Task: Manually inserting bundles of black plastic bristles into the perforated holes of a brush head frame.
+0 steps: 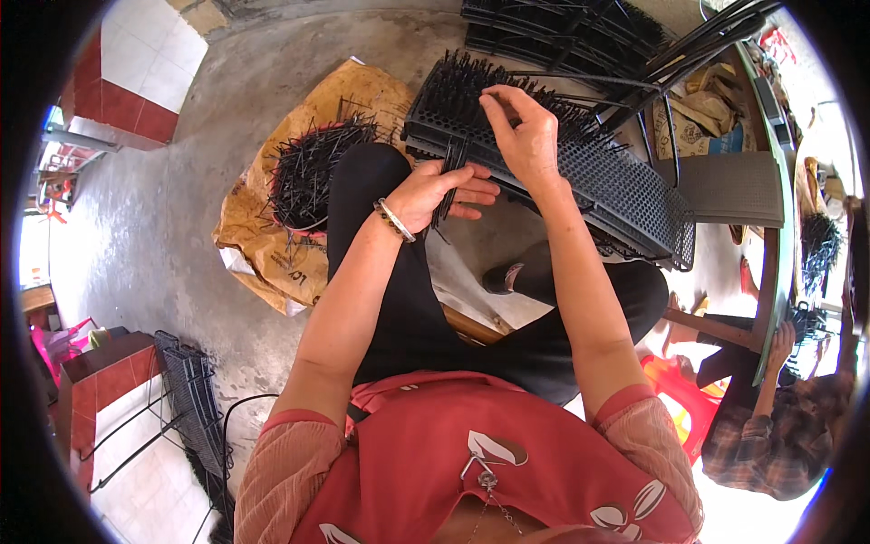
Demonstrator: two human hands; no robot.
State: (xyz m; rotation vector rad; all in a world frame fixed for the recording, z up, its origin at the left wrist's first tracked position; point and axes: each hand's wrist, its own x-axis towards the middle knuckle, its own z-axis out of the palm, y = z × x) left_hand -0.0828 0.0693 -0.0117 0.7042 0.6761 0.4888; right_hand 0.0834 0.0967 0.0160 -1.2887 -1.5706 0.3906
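Left hand (435, 192) clutching bundle of black pins (446, 181); right hand (526, 136) pinching one pin into perforated black panel (580, 163). Risk: loose grip spilling bundle, sharp tips pricking fingers.

The person wears a red top with short, gathered sleeves of a thin, ribbed, salmon-pink cloth, and pale leaf-like shapes are printed across its front. A thin chain with a small round pendant hangs at the neckline, and black trousers cover both legs. The left hand (433, 192) has a band of silver and dark beads at its wrist, while the right hand (524, 136) and its forearm are bare of any sleeve, glove or jewellery.
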